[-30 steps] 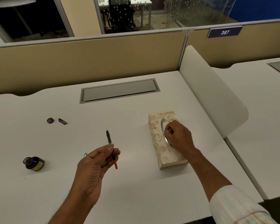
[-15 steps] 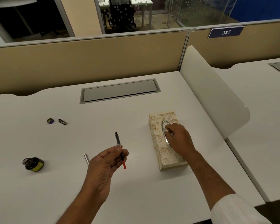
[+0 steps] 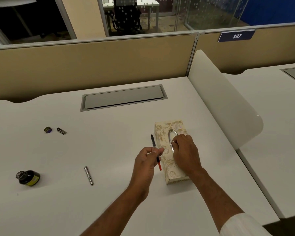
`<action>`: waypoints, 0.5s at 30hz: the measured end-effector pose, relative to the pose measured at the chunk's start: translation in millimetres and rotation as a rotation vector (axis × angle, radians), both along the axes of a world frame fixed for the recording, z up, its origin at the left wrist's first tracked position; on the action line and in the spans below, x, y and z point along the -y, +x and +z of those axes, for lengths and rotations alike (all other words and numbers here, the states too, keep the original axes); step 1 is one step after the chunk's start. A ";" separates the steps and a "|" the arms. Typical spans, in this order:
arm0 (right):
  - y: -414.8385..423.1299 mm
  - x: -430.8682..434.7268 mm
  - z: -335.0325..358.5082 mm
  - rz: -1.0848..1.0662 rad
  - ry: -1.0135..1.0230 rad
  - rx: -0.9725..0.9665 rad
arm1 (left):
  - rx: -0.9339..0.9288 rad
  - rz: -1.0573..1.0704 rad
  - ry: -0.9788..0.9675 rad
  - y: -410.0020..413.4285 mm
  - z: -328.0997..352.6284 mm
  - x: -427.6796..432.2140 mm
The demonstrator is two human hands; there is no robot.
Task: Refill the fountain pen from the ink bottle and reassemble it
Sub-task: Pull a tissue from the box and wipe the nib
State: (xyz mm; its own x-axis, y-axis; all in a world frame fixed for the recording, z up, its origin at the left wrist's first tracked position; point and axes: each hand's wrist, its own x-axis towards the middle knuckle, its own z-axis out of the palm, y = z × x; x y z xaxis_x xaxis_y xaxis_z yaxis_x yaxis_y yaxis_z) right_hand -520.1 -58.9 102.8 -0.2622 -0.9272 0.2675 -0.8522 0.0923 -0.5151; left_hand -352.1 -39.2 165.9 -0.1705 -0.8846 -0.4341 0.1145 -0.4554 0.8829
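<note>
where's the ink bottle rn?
Head view: the ink bottle sits uncapped on the desk, near left, to the left of the loose silver pen barrel.

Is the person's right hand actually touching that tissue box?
Touching. The head view shows the right hand lying on top of the tissue box, its fingers curled at the oval opening.

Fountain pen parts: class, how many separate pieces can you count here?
3. The nib section is pinched in the left hand; the silver barrel lies on the desk left of it; the clipped cap lies beside the bottle lid. None seems hidden.
</note>
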 end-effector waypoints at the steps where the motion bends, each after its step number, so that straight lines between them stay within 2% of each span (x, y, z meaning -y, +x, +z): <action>1: 0.1 0.0 0.6 -0.006 0.000 0.006 | 0.007 -0.020 -0.010 -4.7 -1.5 0.7; 11: -2.2 2.2 -5.1 -0.006 -0.004 0.065 | 0.074 -0.081 0.013 -23.0 -19.6 6.7; 15: -4.2 2.9 -3.3 -0.063 -0.061 0.198 | 0.142 -0.107 -0.012 -22.9 -21.5 6.6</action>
